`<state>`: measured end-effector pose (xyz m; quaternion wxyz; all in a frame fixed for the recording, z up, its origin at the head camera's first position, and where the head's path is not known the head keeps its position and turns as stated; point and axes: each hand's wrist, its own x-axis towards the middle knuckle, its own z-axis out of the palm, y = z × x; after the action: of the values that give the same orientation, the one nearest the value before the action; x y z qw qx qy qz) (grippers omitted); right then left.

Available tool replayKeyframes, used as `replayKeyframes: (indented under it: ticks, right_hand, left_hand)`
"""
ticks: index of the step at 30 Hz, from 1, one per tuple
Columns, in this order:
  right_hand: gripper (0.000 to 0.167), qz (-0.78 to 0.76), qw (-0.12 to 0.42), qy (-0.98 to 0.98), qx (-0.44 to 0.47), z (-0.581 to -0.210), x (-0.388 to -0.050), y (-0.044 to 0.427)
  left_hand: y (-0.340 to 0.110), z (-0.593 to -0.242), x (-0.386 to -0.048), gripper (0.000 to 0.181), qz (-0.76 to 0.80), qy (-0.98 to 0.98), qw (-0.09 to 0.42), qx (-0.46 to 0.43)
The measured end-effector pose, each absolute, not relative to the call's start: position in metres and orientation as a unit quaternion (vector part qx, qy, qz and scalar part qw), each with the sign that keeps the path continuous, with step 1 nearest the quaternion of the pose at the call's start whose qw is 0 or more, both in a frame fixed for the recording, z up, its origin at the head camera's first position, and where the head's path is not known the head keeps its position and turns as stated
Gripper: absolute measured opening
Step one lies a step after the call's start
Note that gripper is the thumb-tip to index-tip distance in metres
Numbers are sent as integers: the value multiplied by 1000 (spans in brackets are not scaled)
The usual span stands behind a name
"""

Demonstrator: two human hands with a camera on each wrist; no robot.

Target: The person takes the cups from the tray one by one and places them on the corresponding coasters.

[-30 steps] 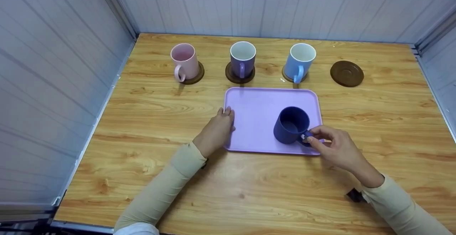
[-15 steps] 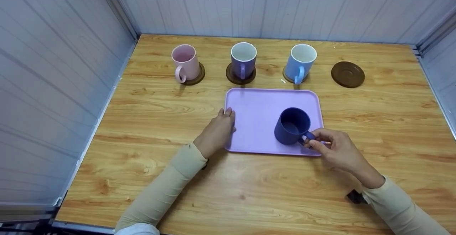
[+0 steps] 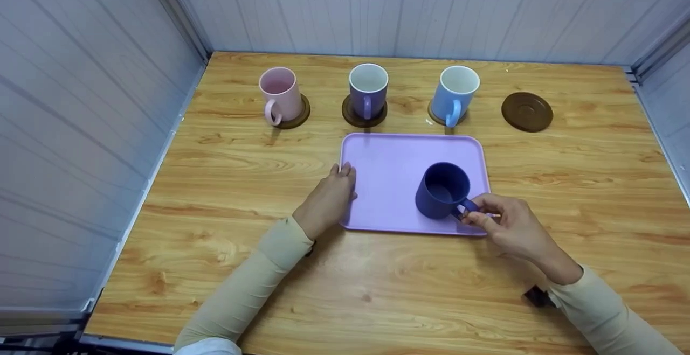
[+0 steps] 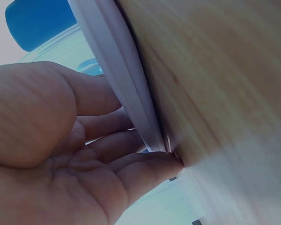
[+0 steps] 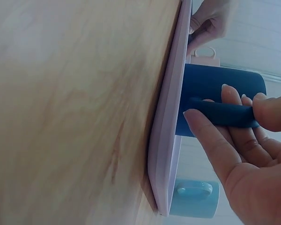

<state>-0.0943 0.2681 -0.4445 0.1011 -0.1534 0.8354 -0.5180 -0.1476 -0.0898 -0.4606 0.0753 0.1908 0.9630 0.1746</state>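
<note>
A dark blue mug [image 3: 439, 190] stands upright on the right part of a light purple tray [image 3: 385, 182]. My right hand [image 3: 515, 228] pinches the mug's handle [image 5: 225, 115] between thumb and fingers; the right wrist view shows a finger along the handle's lower part, close to the tray. At the tray's left edge is my left hand [image 3: 329, 199], its thumb and fingers around the rim [image 4: 119, 70]. The fingertips on the rim are partly hidden in the left wrist view.
Behind the tray stand a pink mug [image 3: 282, 96], a purple mug [image 3: 367, 94] and a light blue mug [image 3: 455, 94], each on a brown round coaster. Another brown coaster [image 3: 526, 111] lies bare at the back right. Pale panel walls border the wooden table [image 3: 226, 182].
</note>
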Motion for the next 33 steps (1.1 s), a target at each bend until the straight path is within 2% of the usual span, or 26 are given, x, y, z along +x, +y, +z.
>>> replayKeyframes:
  ticks: [9, 19, 33]
  right_hand:
    - [8, -516, 93, 836, -162, -446, -94, 270]
    - [14, -471, 37, 863, -177, -446, -94, 269]
    - [13, -483, -14, 861, -159, -413, -104, 272]
  left_hand:
    - [-90, -460, -147, 50, 180, 963, 80, 186]
    - [-90, -462, -148, 51, 177, 963, 84, 184]
    - [-89, -462, -149, 50, 162, 965, 64, 198]
